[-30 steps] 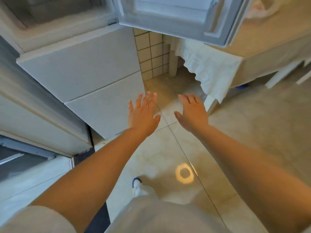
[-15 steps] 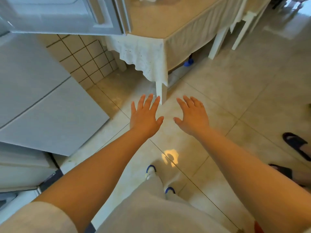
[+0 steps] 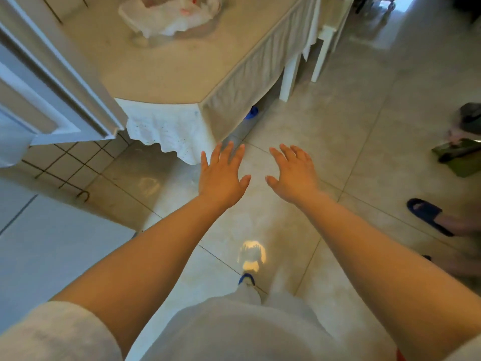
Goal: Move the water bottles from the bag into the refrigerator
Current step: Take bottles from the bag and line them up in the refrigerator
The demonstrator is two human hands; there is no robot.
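Nearest to me I see my grey sleeve (image 3: 59, 332) and pale trousers, with one blue-toed shoe (image 3: 246, 278) on the floor (image 3: 364, 131) beside a bright patch of reflected light. Both my forearms reach out over the tiles. My left hand (image 3: 221, 175) is flat, fingers (image 3: 229, 153) straight and spread, holding nothing; my right hand (image 3: 294, 173) is just beside it, fingers loosely extended and likewise empty, the two thumbs near each other but apart. At the right edge a dark blue slipper (image 3: 425, 213) sits on someone's foot (blurred, so I can tell little more). Left of my arms is the white front of the refrigerator (image 3: 52, 246), and its open door (image 3: 52, 82) hangs above at the upper left. Beyond my hands stands the tabletop (image 3: 182, 74) with a white lace cloth drooping off its corner. The bag (image 3: 171, 14), white crumpled plastic, rests on the far side of it, well apart from both hands; I cannot make out the bottles inside.
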